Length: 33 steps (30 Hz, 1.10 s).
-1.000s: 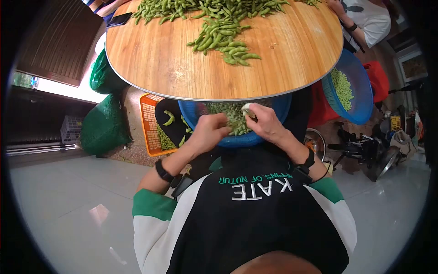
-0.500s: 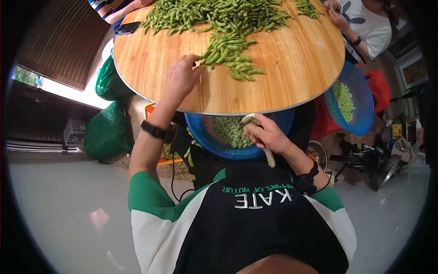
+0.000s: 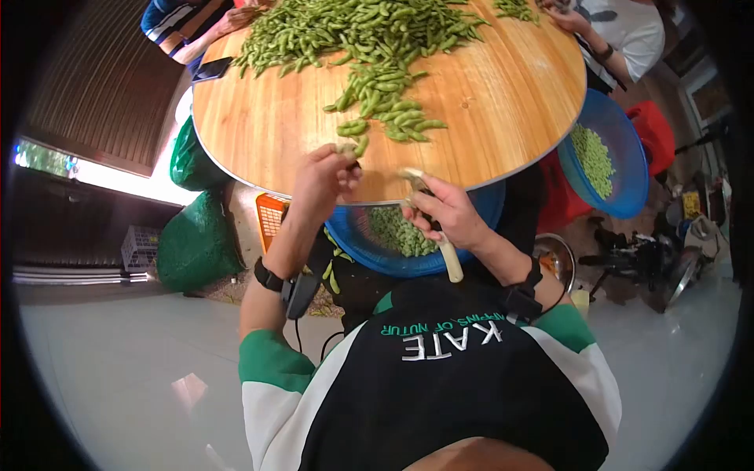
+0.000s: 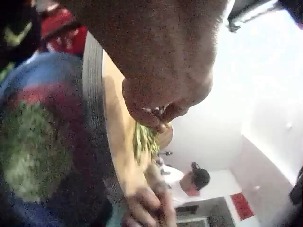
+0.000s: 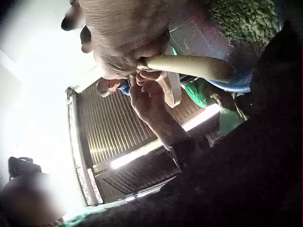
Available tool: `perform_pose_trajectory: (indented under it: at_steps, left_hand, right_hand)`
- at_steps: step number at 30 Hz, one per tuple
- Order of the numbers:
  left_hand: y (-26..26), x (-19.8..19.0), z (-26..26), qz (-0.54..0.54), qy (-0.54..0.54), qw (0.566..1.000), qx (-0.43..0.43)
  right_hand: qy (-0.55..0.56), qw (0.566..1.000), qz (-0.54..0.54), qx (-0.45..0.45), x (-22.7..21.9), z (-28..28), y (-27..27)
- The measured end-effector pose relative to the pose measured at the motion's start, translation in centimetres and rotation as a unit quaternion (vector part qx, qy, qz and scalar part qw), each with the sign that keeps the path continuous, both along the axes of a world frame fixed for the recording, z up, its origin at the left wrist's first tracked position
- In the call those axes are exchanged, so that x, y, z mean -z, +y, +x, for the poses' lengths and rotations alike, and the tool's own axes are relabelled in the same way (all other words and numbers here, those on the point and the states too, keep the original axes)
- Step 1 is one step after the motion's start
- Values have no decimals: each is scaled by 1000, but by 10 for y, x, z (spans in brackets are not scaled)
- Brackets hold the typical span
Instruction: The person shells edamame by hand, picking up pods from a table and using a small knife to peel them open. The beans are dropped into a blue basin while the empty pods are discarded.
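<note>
My left hand (image 3: 318, 184) is over the near part of the round wooden table (image 3: 518, 110), its fingertips pinching a green soybean pod (image 3: 360, 147). Beside it lie a few loose pods, apart from the big pile of soybean pods (image 3: 353, 35). My right hand (image 3: 452, 212) grips a tool with a smooth pale handle (image 5: 189, 67); its working end is mostly hidden by the fingers. That hand is at the table's near edge, above a blue basket (image 3: 345, 235) on my lap. Pale shelled beans (image 3: 404, 235) lie in the basket.
A second blue basket (image 3: 632, 184) of shelled beans stands at the right by a red stool (image 3: 652, 133). Green sacks (image 3: 200, 243) and an orange crate (image 3: 269, 220) are at the left. Two people sit across the table, and a phone (image 3: 212, 69) lies near its left edge.
My left hand went from over the basket up to the pods, then came back toward the near edge. Several pods now lie closer to me. The right hand kept its tool and rose slightly.
</note>
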<state>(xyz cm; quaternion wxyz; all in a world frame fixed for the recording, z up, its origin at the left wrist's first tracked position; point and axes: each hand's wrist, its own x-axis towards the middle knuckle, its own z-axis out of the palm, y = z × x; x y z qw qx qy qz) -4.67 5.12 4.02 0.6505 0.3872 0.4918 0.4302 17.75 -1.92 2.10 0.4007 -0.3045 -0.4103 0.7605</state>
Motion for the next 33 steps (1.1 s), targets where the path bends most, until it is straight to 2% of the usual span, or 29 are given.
perform_pose_trajectory:
  at_steps: [1,4,7,9,12,16,19,21,23,27,31,33]
  left_hand:
    - [-9,0,7,-25,-73,996,48]
    - [-32,-1,27,-57,-146,982,105]
    - [-41,5,36,-82,-173,974,122]
    - [-42,8,38,-73,-166,977,116]
    - [-44,10,42,-61,-160,979,110]
    - [-48,11,45,-30,-144,984,99]
    - [-53,21,47,20,-128,988,87]
    - [-56,28,48,50,-123,988,75]
    - [-58,31,49,55,-116,990,56]
    - [-56,25,42,-122,-267,946,136]
    - [-60,27,41,-145,-345,911,175]
    - [-62,28,46,-26,-168,975,141]
  right_hand:
    - [23,1000,-8,5,1,-1,0]
    - [42,999,-25,1,-4,-1,-3]
    - [57,998,-36,-13,-4,4,-9]
    - [109,992,-51,-24,-1,7,-11]
    - [76,997,-25,-13,-3,8,-15]
    - [107,993,-50,-10,-1,8,-16]
    - [101,992,-71,-2,0,8,-17]
    - [28,998,-38,39,-2,4,-18]
    - [43,996,-61,40,-4,4,-19]
    - [93,988,-121,15,-10,9,-20]
    - [78,990,-114,8,-9,11,-23]
    - [98,985,-141,0,2,14,-22]
